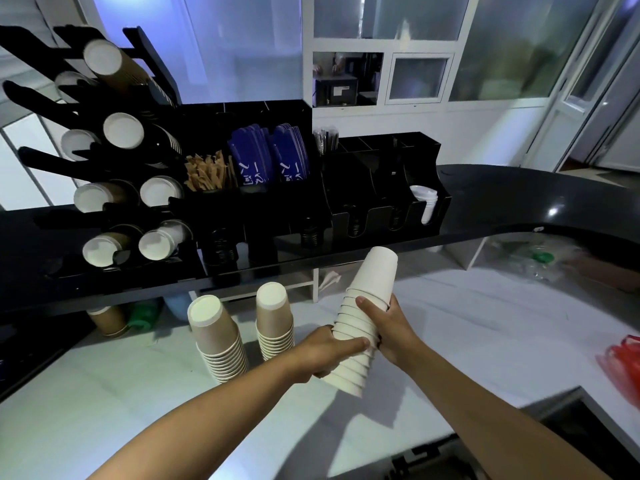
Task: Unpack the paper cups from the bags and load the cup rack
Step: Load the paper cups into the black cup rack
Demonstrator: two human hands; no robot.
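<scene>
So both hands meet mid-frame: left hand [323,355] and right hand [393,329] have fingers curled round a tilted stack of white paper cups [372,282]. Upper left, the cup rack [45,161] holds cup stacks lying sideways.

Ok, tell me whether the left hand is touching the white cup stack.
Touching. The head view shows the left hand wrapped round the white cup stack, a finger across its rims.

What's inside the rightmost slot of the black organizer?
A stack of white lids, standing on edge. The front wall of the organizer covers part of them and the slot floor.
</scene>
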